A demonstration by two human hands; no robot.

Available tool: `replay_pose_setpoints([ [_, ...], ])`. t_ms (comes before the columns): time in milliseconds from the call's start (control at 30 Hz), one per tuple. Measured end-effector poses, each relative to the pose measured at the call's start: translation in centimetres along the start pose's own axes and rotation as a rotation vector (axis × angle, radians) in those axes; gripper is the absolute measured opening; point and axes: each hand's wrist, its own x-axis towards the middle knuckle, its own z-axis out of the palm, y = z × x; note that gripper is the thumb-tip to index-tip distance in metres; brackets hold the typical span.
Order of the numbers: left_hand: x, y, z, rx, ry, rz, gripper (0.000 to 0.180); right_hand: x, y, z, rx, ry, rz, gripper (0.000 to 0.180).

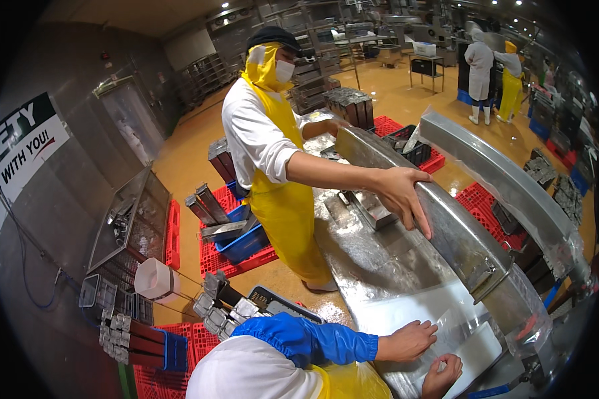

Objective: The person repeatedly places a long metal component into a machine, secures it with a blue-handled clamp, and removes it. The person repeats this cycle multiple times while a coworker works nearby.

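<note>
My left hand, in a blue sleeve cover, is over the white board on the near part of the metal table. Its fingers are curled together. Just below it, my right hand is closed with thumb and fingers bent inward. Clear plastic film lies beside my fingertips; whether either hand grips it is hidden. Beyond, a long rounded metal trough slants over the table. A co-worker in a yellow apron has one hand flat on it and the other at its far end.
Metal moulds lie on the steel table. Along the right runs a long metal channel covered in clear plastic. Left of the table stand red pallets, a blue crate, stacked metal bars and a white bucket. Other people stand far off.
</note>
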Motion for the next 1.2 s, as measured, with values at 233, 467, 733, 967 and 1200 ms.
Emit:
replay_pose_setpoints([
  [233,0.8,-1.9,-0.4,-0.251,0.276,-0.068,0.021,-4.9,8.0,4.3,-0.045,0.316,0.123,0.058],
  [467,-1.1,-1.3,1.0,-1.349,0.016,-0.701,0.013,-3.3,0.7,0.9,0.064,0.167,0.49,0.019],
  [733,1.4,0.7,-2.5,-2.13,0.19,-0.945,0.018,-5.0,0.6,2.0,0.663,0.103,0.467,0.01],
  [967,2.3,0.5,-0.5,-1.446,0.073,-0.545,0.018,-7.0,5.8,0.2,1.385,0.073,0.696,0.02],
  [1200,4.4,2.7,-2.1,-1.335,0.191,-0.336,0.067,-4.7,8.7,-9.5,1.139,0.643,0.52,0.025],
])
